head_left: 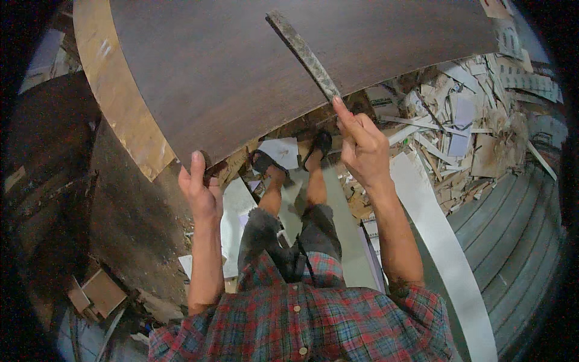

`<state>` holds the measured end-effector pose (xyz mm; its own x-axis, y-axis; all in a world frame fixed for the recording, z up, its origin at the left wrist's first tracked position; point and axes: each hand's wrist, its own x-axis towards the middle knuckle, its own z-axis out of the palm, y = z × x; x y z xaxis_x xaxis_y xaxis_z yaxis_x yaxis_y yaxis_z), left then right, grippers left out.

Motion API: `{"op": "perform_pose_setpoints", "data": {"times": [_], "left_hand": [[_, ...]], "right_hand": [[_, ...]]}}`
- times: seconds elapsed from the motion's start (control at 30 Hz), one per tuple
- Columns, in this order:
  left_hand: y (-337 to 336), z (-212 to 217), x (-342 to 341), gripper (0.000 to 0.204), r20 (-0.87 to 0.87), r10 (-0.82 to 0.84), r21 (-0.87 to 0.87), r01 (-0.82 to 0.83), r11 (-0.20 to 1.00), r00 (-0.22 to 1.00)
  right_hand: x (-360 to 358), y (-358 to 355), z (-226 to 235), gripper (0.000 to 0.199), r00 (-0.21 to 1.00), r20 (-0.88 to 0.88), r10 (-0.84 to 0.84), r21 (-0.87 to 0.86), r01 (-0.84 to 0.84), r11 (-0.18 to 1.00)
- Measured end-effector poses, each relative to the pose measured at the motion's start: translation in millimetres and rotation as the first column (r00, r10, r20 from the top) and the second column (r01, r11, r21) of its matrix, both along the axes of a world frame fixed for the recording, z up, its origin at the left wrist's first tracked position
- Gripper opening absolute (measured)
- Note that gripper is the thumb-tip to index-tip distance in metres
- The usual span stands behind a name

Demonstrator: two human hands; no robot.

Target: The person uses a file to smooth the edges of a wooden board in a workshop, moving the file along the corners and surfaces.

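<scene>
A large dark brown sheet (229, 78) with wood-like grain spreads across the far side, its near edge curving toward me. My left hand (201, 188) grips its near left corner, thumb on top and fingers partly hidden beneath. A long, narrow, flat bar (303, 54), mottled grey and worn, lies slanted over the sheet. My right hand (367, 149) holds the bar's near end, the index finger stretched along it and the other fingers curled. Whether the bar touches the sheet I cannot tell. A tan sheet (123, 96) shows along the dark sheet's left side.
Broken strips and scraps (449, 133) pile up at the right. A long white strip (443, 241) runs past my right forearm, beside grey ribbed panels (512, 223). Brown board pieces (104, 292) lie at lower left. My feet stand among white offcuts (280, 151).
</scene>
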<state>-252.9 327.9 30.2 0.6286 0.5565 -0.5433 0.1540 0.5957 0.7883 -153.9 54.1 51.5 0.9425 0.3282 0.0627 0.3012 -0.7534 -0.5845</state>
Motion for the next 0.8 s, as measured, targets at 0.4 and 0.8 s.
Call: {"op": "perform_pose_setpoints", "data": {"times": [0.4, 0.8], "left_hand": [[2.0, 3.7, 0.8, 0.023, -0.033, -0.064, 0.052, 0.066, 0.996, 0.997], [51.4, 81.5, 104.3, 0.063, -0.576, -0.504, 0.783, 0.612, -0.112, 0.644]], "right_hand": [[37.6, -27.6, -5.5, 0.068, 0.998, 0.061, 0.01, 0.022, -0.011, 1.0], [-75.1, -75.3, 6.3, 0.057, 0.999, -0.017, 0.028, -0.205, -0.031, 0.978]]}}
